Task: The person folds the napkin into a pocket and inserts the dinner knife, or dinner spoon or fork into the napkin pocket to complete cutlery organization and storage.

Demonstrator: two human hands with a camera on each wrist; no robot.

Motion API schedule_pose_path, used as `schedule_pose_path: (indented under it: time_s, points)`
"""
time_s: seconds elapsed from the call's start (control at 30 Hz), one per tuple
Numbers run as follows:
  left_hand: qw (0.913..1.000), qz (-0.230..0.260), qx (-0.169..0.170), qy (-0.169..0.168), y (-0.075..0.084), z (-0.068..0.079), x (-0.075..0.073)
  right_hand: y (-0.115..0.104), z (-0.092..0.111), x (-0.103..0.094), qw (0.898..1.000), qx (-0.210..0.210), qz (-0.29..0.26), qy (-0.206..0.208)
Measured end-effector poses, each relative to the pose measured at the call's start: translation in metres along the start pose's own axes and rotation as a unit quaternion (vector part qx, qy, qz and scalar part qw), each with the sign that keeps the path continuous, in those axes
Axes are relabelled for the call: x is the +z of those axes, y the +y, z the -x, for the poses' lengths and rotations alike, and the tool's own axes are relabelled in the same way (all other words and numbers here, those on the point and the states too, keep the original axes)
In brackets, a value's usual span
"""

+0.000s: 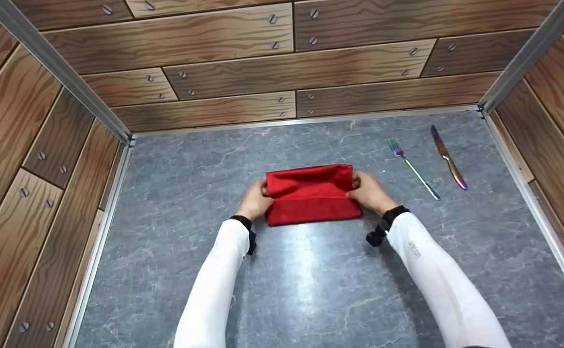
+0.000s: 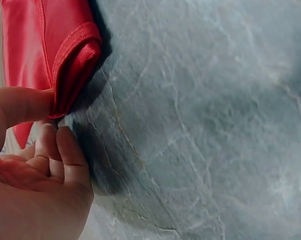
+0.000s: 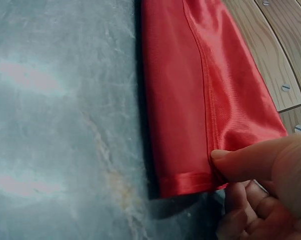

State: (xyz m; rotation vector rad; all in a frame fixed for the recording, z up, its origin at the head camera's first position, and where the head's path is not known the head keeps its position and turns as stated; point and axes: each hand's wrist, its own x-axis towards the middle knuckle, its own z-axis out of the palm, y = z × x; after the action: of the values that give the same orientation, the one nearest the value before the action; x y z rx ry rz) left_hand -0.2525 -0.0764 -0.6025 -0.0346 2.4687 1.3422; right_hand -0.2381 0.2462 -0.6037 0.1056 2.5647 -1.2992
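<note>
A red cloth napkin (image 1: 311,211), glossy and folded into a wide strip, lies in the middle of the grey marbled surface. Its far flap stands partly raised above the near fold in the head view. My left hand (image 1: 256,200) pinches the left end, with the thumb over the stacked layers of the napkin (image 2: 70,65) in the left wrist view. At the other end my right hand (image 1: 370,192) pinches the edge, its thumb (image 3: 240,159) pressed on the seam of the napkin (image 3: 178,110). The fingers of both hands curl beneath the cloth.
Right of the napkin lie a rainbow-coloured fork (image 1: 415,169) and, farther right, a matching knife (image 1: 449,157). Wood-patterned walls (image 1: 229,79) enclose the surface at the back and both sides, with metal strips along their base.
</note>
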Motion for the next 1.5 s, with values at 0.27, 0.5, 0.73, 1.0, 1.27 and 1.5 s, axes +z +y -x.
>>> schedule_pose_path:
  time_s: [0.27,0.5,0.73,1.0,1.27,1.5]
  points:
    - [0.9994,0.005,0.033,0.005,-0.001,0.005,-0.001,0.001,0.005,0.004,0.999,-0.012,-0.029,0.026]
    - [0.9974,-0.009,0.065,0.028,-0.005,0.007,0.002,0.004,0.010,0.004,0.998,-0.014,-0.004,0.053]
    - [0.9974,-0.017,0.070,0.007,-0.007,0.011,0.001,0.011,0.017,0.004,0.994,-0.051,0.040,0.083]
    - [0.9934,-0.057,0.099,-0.015,-0.009,0.024,-0.005,0.020,0.027,0.001,0.982,-0.121,0.084,0.115]
    - [0.9914,0.006,0.124,-0.041,-0.022,0.033,-0.007,0.032,0.037,-0.001,0.976,-0.177,0.086,0.092]
    - [0.9813,-0.063,0.162,-0.083,-0.027,0.042,-0.009,0.037,0.041,0.002,0.961,-0.244,0.093,0.091]
